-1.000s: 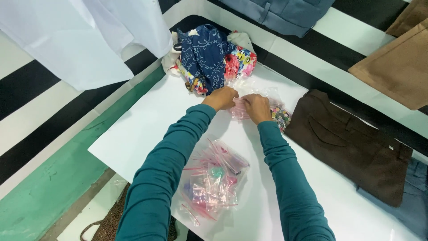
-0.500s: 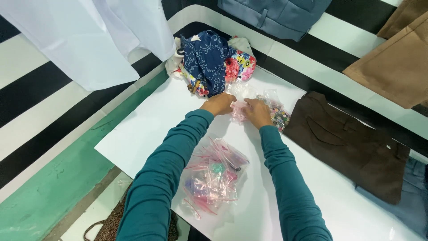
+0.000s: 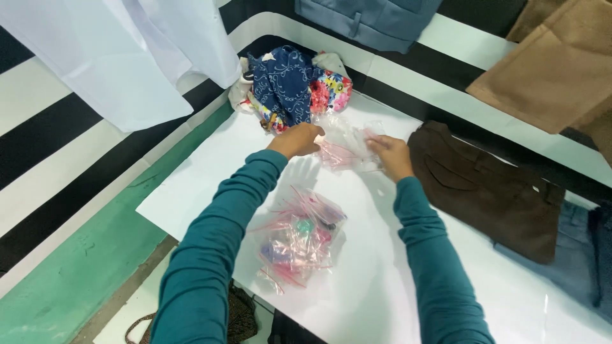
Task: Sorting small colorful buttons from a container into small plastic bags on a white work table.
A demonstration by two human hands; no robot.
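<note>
Both hands are on a clear zip bag [image 3: 347,148] with a pink seal strip, lying flat on the white sheet [image 3: 210,165] just below the pile of patterned fabrics [image 3: 290,86]. The left hand [image 3: 296,140] pinches one end and the right hand [image 3: 390,156] pins the other, probably to keep the thin film taut and flat. A heap of similar filled bags [image 3: 299,239] sits between the forearms, within easy reach; brown trousers [image 3: 484,188] lie to the right, apart from the bag.
</note>
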